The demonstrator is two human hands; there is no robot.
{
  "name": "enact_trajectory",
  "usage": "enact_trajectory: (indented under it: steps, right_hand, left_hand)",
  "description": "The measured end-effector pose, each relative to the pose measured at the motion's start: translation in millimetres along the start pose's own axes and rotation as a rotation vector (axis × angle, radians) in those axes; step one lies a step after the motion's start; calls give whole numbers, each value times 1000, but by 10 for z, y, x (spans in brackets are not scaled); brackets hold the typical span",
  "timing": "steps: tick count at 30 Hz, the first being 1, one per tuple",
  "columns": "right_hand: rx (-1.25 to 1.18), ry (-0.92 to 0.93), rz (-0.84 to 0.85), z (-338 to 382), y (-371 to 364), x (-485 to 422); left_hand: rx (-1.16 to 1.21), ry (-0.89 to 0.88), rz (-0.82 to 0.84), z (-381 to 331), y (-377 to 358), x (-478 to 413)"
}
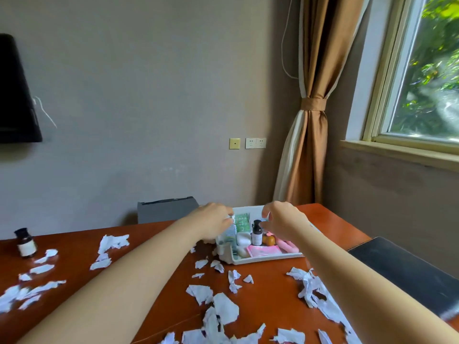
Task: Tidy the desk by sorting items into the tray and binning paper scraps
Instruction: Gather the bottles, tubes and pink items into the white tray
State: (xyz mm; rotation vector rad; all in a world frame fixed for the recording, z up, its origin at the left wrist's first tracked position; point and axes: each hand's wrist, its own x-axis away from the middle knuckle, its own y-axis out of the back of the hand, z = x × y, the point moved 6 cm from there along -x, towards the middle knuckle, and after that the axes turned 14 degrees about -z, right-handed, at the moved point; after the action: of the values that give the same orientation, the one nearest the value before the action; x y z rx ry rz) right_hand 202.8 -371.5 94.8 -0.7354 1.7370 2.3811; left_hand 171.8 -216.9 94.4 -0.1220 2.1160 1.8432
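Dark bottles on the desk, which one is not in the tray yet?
The brown, black-capped bottle standing alone near the far left edge of the desk. The other dark bottle stands inside the white tray.

**Your desk and what lies on it**

You have a glossy reddish-brown wooden desk (pixel 74 244) before you. Toward its far edge, right of centre, sits a white rectangular plastic tray (pixel 268 258), turned slightly askew. Torn white paper scraps (pixel 224 310) lie all over the wood. There is a loose cluster at the far left-centre, a scatter along your left side and small bits just in front of the tray. Bigger pieces are heaped near you, and a long crumpled run lies at your right. A small dark-brown glass bottle with a black cap and white label (pixel 25 244) stands upright at the far left, near the leftmost scraps but apart from them. A flat black slab (pixel 407 269) shows at the right edge; you cannot tell whether it rests on the desk.
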Motion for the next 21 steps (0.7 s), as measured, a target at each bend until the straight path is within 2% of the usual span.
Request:
enact_trajectory:
  steps: [7, 14, 21]
  right_hand:
    - [-131, 149, 152, 904, -133, 525]
    - [-229, 305, 313, 1812, -566, 1041]
    - [-272, 417, 403, 2608, -844, 1488]
  left_hand:
    - [-4, 76, -21, 606, 305, 1042]
    - [3, 243, 56, 1400, 471, 2136]
    - [-11, 376, -19, 2145, 508, 3048]
